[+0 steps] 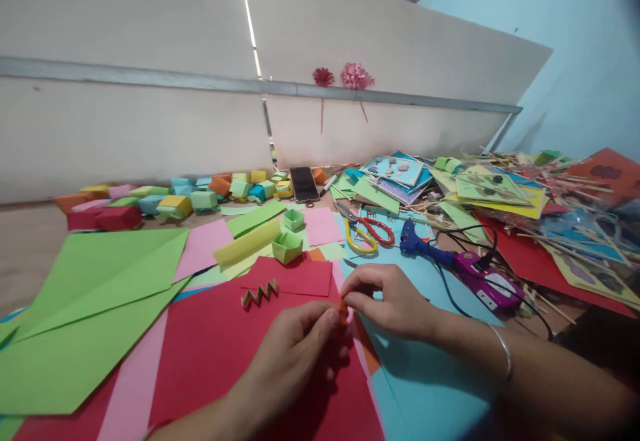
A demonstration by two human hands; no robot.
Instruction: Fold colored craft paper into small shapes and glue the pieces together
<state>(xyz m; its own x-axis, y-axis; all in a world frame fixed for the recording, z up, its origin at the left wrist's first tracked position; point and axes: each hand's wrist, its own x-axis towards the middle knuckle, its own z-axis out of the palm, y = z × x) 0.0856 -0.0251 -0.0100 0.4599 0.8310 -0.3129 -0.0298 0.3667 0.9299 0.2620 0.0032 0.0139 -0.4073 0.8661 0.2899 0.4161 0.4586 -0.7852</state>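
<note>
Between both hands is a small folded orange paper piece [343,309], mostly covered by fingers. My left hand [305,344] pinches it between thumb and fingers from the left. From the right, my right hand [387,301] pinches its upper end with thumb and forefinger. Both hands are above a large red paper sheet [200,347]. A zigzag-folded paper strip [259,294] rests on the sheet, left of my hands. Behind it sit two small green paper boxes, the larger one [287,247] in front of the smaller one [294,219].
Scissors [365,227] and a blue glue gun [425,244] lie at right, its cable near a purple power strip [487,281]. Several folded paper boxes [175,206] line the back, with a phone [304,184]. Green sheets [100,281] spread left. Sticks and paper crafts [495,189] pile up right.
</note>
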